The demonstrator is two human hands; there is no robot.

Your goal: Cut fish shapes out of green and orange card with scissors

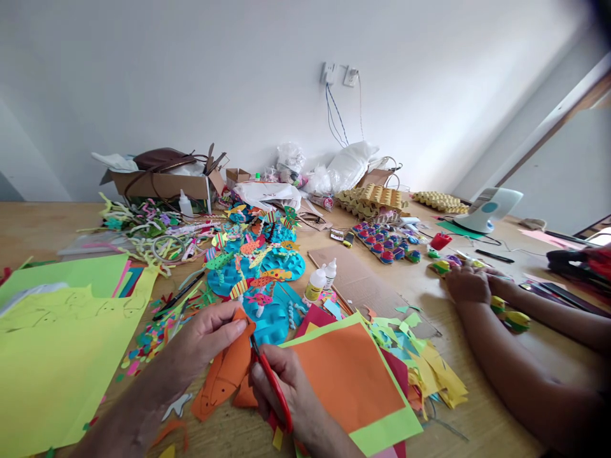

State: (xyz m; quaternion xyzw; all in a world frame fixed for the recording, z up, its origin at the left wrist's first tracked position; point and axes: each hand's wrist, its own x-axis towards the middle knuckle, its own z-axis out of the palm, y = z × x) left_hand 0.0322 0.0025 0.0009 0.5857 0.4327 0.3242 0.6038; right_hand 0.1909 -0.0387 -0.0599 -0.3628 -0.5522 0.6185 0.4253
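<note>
My left hand (217, 331) pinches the upper end of a piece of orange paper (223, 376) with fish outlines drawn on it. In my right hand (286, 388) is a pair of red-handled scissors (275, 391), its blades pointing up at the right edge of that paper. Just right of my right hand lies a stack of coloured sheets with an orange sheet (348, 375) on top. Beyond my hands stand blue painted bases (272, 312) bearing several colourful paper fish (274, 275). A small white starfish-like cutout (177, 406) lies below my left wrist.
Yellow sheets (62, 375) with pencilled fish lie at the left. Two glue bottles (316, 284) stand mid-table near cardboard (367, 283). Paper scraps (429, 369) spread to the right. Another person's hands (465, 284) work at painted pieces (517, 321). A box (167, 186) and egg trays (375, 198) sit behind.
</note>
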